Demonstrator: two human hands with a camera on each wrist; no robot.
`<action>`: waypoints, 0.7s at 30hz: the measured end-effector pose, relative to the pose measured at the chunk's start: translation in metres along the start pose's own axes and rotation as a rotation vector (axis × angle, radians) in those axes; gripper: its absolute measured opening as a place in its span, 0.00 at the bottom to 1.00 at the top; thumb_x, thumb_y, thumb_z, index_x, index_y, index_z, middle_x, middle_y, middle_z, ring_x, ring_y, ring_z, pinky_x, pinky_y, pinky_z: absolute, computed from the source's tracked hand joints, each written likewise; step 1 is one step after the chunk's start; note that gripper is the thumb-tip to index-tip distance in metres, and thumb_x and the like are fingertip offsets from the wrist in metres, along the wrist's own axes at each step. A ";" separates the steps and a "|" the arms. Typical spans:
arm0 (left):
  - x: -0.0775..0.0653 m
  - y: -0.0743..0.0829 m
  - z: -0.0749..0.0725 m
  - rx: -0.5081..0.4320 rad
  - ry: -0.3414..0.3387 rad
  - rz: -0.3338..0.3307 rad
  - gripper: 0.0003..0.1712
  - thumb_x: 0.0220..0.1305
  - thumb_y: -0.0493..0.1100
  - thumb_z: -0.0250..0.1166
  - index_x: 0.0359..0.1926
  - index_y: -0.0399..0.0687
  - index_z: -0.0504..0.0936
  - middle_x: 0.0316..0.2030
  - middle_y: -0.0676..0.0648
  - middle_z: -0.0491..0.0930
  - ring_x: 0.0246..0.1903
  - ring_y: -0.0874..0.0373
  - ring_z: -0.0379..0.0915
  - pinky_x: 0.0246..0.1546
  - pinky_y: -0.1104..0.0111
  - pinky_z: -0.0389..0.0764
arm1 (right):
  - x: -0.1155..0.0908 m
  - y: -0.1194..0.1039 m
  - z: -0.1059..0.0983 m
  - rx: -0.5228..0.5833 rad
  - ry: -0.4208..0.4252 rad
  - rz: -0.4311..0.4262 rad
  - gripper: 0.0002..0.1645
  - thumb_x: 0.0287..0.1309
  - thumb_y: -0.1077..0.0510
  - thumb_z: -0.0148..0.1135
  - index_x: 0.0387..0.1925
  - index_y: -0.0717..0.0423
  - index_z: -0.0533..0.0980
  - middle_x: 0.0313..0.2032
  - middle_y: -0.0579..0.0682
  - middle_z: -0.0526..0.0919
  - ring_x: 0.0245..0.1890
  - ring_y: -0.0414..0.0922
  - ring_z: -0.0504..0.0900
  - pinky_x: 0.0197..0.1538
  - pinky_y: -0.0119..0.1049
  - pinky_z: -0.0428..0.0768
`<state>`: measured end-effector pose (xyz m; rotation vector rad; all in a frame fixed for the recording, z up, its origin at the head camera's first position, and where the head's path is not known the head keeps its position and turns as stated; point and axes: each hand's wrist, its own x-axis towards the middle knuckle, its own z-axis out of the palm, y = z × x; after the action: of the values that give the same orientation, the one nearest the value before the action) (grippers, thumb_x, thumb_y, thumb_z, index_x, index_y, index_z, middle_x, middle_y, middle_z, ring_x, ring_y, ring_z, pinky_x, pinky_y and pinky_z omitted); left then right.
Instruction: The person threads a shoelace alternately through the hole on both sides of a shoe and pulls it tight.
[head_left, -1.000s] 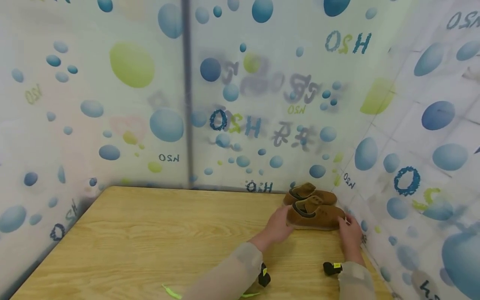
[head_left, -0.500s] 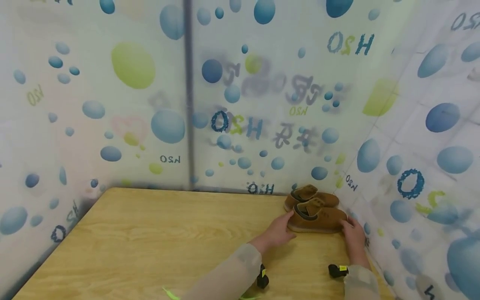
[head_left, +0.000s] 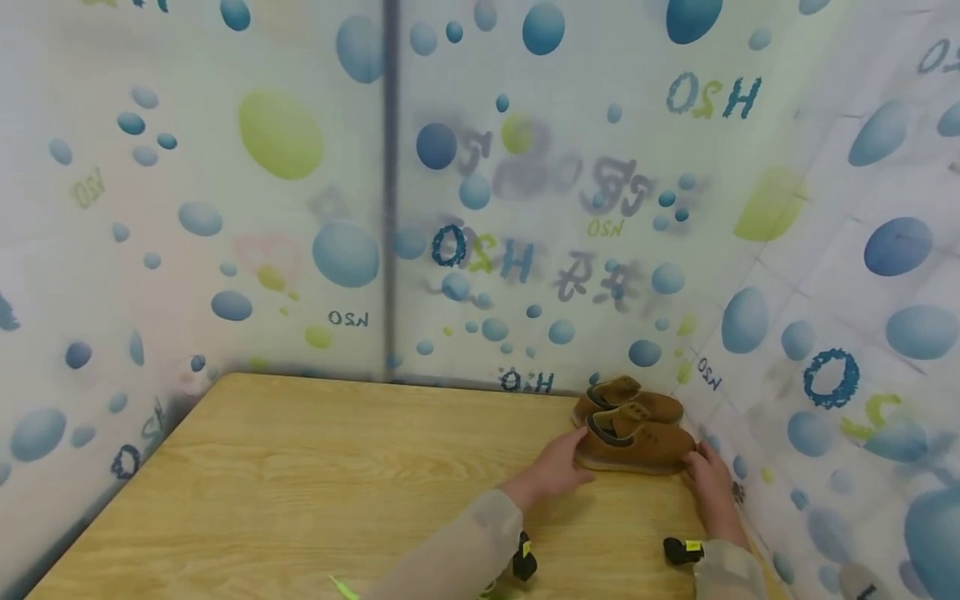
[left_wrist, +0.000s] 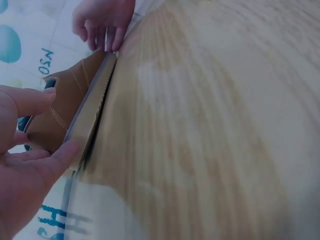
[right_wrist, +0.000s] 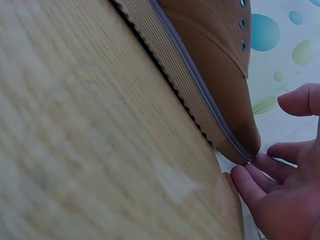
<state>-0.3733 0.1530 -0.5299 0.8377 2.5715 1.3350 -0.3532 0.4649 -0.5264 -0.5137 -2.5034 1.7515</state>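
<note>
Two brown lace-up shoes stand side by side at the far right corner of the wooden table, toes to the right. The near shoe (head_left: pixel 637 446) has a tan ridged sole, plain in the right wrist view. At its heel is my left hand (head_left: pixel 551 468), thumb and fingers apart and fairly straight; in the left wrist view a fingertip touches the sole's heel end. Fingertips of my right hand (head_left: pixel 711 483) touch the toe end, while its thumb stands away from the shoe in the right wrist view. Behind lies the far shoe (head_left: pixel 660 407), partly hidden by the near one.
The wooden table (head_left: pixel 315 467) meets a bubble-printed wall sheet (head_left: pixel 480 275) at the back and another at the right, close beside my right hand. Bright green laces (head_left: pixel 343 587) lie at the front edge, partly behind my left sleeve (head_left: pixel 457 542).
The view has shifted slightly, moving the scene down and right in the frame. My left fingers have spread at the heel. Both shoes keep about the same place on the table.
</note>
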 end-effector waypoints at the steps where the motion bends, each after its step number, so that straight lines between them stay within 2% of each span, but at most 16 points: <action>1: 0.000 -0.001 -0.002 0.015 0.011 0.002 0.47 0.70 0.44 0.73 0.82 0.43 0.60 0.80 0.43 0.64 0.79 0.48 0.63 0.78 0.58 0.67 | 0.000 0.000 0.001 -0.002 0.012 0.003 0.47 0.77 0.50 0.40 0.85 0.55 0.33 0.86 0.61 0.35 0.83 0.66 0.50 0.82 0.56 0.54; 4: -0.002 -0.004 -0.008 0.025 0.050 0.024 0.46 0.68 0.42 0.74 0.81 0.41 0.63 0.77 0.42 0.69 0.76 0.47 0.67 0.76 0.58 0.69 | 0.000 0.002 0.002 -0.087 0.066 -0.021 0.44 0.77 0.50 0.42 0.85 0.59 0.43 0.85 0.64 0.45 0.82 0.64 0.54 0.76 0.51 0.62; 6: -0.004 -0.006 -0.013 0.010 0.073 0.036 0.43 0.68 0.41 0.75 0.79 0.41 0.66 0.74 0.41 0.74 0.73 0.47 0.71 0.74 0.59 0.73 | -0.001 0.003 0.003 -0.153 0.115 -0.047 0.41 0.77 0.50 0.46 0.83 0.61 0.54 0.82 0.65 0.56 0.79 0.62 0.61 0.69 0.42 0.69; 9: -0.006 -0.008 -0.020 -0.033 0.098 0.024 0.40 0.66 0.39 0.75 0.76 0.42 0.70 0.68 0.41 0.78 0.67 0.48 0.77 0.68 0.59 0.78 | -0.003 0.003 0.001 -0.232 0.166 -0.085 0.36 0.76 0.49 0.52 0.76 0.65 0.67 0.77 0.66 0.67 0.73 0.59 0.68 0.57 0.27 0.71; 11: -0.008 -0.009 -0.026 -0.042 0.107 0.001 0.38 0.66 0.40 0.76 0.74 0.43 0.73 0.64 0.42 0.80 0.62 0.50 0.79 0.64 0.60 0.81 | -0.005 0.003 -0.001 -0.249 0.169 -0.101 0.34 0.74 0.48 0.58 0.72 0.65 0.73 0.72 0.66 0.74 0.68 0.55 0.73 0.52 0.23 0.69; 13: -0.009 -0.012 -0.033 -0.050 0.112 -0.025 0.36 0.64 0.39 0.76 0.72 0.42 0.75 0.60 0.42 0.81 0.57 0.50 0.80 0.59 0.60 0.83 | -0.006 0.003 -0.003 -0.261 0.151 -0.115 0.34 0.73 0.46 0.64 0.69 0.65 0.76 0.67 0.62 0.81 0.63 0.45 0.76 0.51 0.20 0.67; 17: -0.012 -0.020 -0.049 -0.023 0.122 -0.058 0.30 0.62 0.38 0.79 0.64 0.41 0.80 0.51 0.43 0.84 0.47 0.54 0.82 0.49 0.62 0.84 | -0.003 0.009 -0.003 -0.209 0.038 -0.140 0.36 0.67 0.47 0.74 0.67 0.65 0.78 0.54 0.48 0.90 0.47 0.26 0.79 0.49 0.20 0.73; 19: -0.013 -0.025 -0.056 0.007 0.134 -0.066 0.27 0.60 0.40 0.80 0.59 0.41 0.81 0.48 0.45 0.85 0.45 0.56 0.81 0.47 0.63 0.84 | -0.001 0.012 0.000 -0.170 -0.013 -0.141 0.36 0.64 0.49 0.77 0.66 0.65 0.79 0.51 0.44 0.90 0.42 0.22 0.80 0.48 0.21 0.78; 21: -0.014 -0.029 -0.063 0.033 0.148 -0.064 0.25 0.59 0.41 0.81 0.54 0.43 0.82 0.46 0.47 0.84 0.44 0.58 0.80 0.48 0.65 0.83 | 0.002 0.011 0.002 -0.167 -0.042 -0.161 0.35 0.62 0.50 0.78 0.64 0.66 0.80 0.50 0.44 0.90 0.41 0.23 0.80 0.47 0.22 0.79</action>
<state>-0.3958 0.0878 -0.5169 0.6798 2.7135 1.3890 -0.3524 0.4668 -0.5380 -0.2757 -2.6507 1.5219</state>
